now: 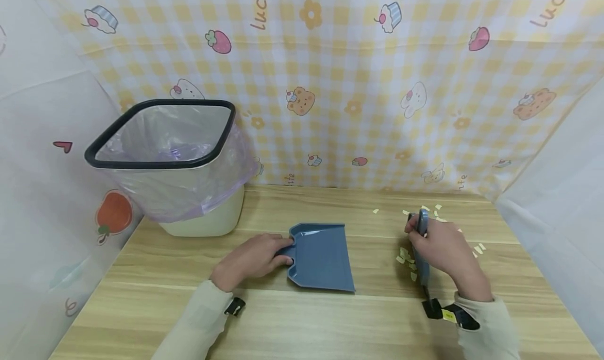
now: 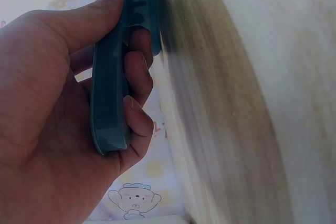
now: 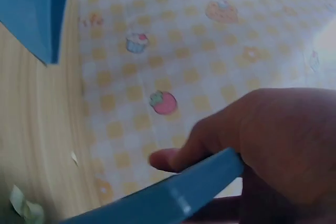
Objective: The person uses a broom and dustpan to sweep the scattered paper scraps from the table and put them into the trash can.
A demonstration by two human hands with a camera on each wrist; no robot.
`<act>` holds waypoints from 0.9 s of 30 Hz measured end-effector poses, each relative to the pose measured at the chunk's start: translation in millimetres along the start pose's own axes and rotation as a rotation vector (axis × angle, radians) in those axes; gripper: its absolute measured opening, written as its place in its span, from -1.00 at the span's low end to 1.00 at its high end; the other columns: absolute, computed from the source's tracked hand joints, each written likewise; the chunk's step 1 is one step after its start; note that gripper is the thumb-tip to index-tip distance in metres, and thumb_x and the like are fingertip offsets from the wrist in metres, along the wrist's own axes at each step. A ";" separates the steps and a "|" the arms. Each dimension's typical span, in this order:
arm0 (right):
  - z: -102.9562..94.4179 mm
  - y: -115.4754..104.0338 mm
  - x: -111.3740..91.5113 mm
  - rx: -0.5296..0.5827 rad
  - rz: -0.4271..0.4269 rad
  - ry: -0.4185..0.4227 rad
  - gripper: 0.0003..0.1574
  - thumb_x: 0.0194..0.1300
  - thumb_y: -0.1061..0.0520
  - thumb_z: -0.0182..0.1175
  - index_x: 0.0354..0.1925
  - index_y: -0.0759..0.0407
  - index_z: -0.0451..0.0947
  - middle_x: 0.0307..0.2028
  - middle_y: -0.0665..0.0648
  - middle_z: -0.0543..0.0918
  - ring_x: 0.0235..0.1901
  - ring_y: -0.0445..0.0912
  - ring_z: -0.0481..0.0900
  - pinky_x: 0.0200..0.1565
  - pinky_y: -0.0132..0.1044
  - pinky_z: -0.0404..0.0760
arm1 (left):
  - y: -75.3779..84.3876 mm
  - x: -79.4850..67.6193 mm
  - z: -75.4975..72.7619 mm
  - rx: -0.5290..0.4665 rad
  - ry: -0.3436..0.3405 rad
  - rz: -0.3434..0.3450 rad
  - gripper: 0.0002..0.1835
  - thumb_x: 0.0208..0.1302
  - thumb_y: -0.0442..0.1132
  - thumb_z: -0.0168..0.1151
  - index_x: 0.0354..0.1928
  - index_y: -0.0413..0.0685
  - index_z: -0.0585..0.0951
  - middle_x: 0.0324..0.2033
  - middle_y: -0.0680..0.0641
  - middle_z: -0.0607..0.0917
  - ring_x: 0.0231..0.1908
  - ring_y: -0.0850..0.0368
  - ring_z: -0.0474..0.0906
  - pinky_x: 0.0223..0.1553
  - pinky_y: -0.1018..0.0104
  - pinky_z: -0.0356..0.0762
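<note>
My left hand grips the handle of a blue-grey dustpan, which lies on the table with its wide edge facing right. In the left wrist view, thumb and curled fingers wrap the dustpan handle. Farther right, my right hand holds a blue-grey hand brush on edge; its bristles cannot be made out. Pale yellow scraps lie beside the brush, and more scraps are scattered behind and to the right of that hand. The right wrist view shows the brush below the thumb.
A cream bin with a black rim and a thin purple-tinted liner stands at the back left. A checked cloth hangs behind the wooden table. White cloth borders the sides. One lone scrap lies between dustpan and brush.
</note>
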State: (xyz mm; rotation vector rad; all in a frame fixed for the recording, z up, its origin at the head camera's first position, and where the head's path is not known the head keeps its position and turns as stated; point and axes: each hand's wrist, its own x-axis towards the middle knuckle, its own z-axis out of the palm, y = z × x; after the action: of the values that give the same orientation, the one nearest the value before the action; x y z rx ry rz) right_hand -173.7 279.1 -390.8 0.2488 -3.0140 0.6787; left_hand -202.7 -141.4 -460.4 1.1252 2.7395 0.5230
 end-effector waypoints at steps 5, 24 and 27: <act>9.9 -9.1 3.3 0.034 -0.012 0.072 -0.86 0.58 0.17 0.17 -0.10 0.12 0.68 -0.38 0.09 0.75 -0.48 -0.02 0.61 -0.47 -0.08 0.54 | 1.1 -0.6 -0.6 -0.003 -0.002 -0.006 -0.49 0.68 -0.06 0.25 0.39 -0.33 0.64 0.14 -0.22 0.75 0.15 -0.15 0.73 0.25 -0.05 0.66; -2.3 -9.6 -2.8 0.009 -0.172 0.003 -0.79 0.54 0.30 0.31 -0.10 -0.03 0.75 -0.38 0.01 0.70 -0.50 -0.10 0.42 -0.40 -0.15 0.43 | 0.3 -0.4 1.6 -0.001 0.005 -0.008 -0.50 0.67 -0.07 0.27 0.40 -0.31 0.64 0.13 -0.20 0.76 0.13 -0.11 0.74 0.24 -0.03 0.67; -0.8 -8.0 -1.7 0.035 -0.212 -0.048 -0.73 0.52 0.33 0.33 -0.14 -0.08 0.75 -0.33 -0.04 0.73 -0.47 -0.14 0.40 -0.33 -0.18 0.44 | 0.4 0.3 1.3 0.003 0.003 -0.006 -0.50 0.67 -0.07 0.27 0.40 -0.31 0.64 0.13 -0.20 0.76 0.13 -0.11 0.74 0.24 -0.03 0.67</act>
State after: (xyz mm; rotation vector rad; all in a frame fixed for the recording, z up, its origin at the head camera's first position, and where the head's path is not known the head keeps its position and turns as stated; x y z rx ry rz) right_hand -170.7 272.5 -386.7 0.5839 -2.9621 0.7145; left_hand -202.3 -140.6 -461.4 1.1171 2.7468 0.5199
